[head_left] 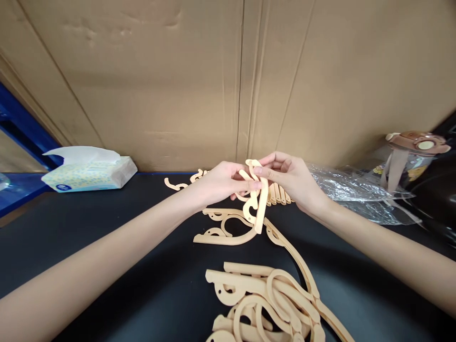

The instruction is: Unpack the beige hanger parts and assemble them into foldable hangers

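Both hands pinch one beige folding clothes hanger (262, 205) in the air above the black table. My left hand (225, 182) grips it from the left, thumb pressed along its side. On the other side, my right hand (285, 175) has thumb and fingers closed on its upper end. The hanger's arms point downward, folded close together; part of it is hidden by the fingers. Beneath it lie folded hangers (228, 241) and a spread one (302, 266). A heap of similar hangers (256, 285) fills the near middle of the table.
Small beige hook pieces (281, 195) lie behind the hands. At the left is a tissue pack (89, 175) by a blue metal frame (24, 118). Clear plastic bags (349, 185) and a brown-lidded bottle (409, 154) stand right. Cardboard (160, 85) walls the back.
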The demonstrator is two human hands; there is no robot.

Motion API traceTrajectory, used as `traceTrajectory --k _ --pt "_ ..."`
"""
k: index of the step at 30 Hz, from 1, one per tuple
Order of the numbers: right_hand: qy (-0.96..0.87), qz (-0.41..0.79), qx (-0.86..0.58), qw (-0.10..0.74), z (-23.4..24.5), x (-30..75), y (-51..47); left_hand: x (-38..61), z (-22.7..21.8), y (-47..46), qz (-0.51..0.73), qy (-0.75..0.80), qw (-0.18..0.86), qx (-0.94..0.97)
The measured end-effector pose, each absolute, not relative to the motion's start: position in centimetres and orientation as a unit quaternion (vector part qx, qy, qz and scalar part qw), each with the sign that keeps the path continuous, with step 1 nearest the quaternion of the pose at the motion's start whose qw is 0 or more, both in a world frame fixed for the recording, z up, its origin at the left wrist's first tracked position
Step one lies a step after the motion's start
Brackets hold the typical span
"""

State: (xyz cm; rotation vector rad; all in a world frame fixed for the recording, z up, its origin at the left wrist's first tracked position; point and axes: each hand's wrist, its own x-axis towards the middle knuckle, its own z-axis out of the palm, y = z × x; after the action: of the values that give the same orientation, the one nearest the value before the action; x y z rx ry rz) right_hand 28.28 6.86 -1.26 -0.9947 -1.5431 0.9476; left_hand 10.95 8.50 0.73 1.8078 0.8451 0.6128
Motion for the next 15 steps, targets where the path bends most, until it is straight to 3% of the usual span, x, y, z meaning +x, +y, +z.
traceTrajectory --k 8,15 --pt "-0.719 0.421 -0.367 0.415 -0.48 28.49 6.41 10.96 -0.21 8.81 0.316 0.393 0.462 0.729" --pt "-0.752 0.358 -0.378 0.404 -0.58 29.3 7.09 10.61 0.16 8.94 0.285 0.353 0.473 0.755"
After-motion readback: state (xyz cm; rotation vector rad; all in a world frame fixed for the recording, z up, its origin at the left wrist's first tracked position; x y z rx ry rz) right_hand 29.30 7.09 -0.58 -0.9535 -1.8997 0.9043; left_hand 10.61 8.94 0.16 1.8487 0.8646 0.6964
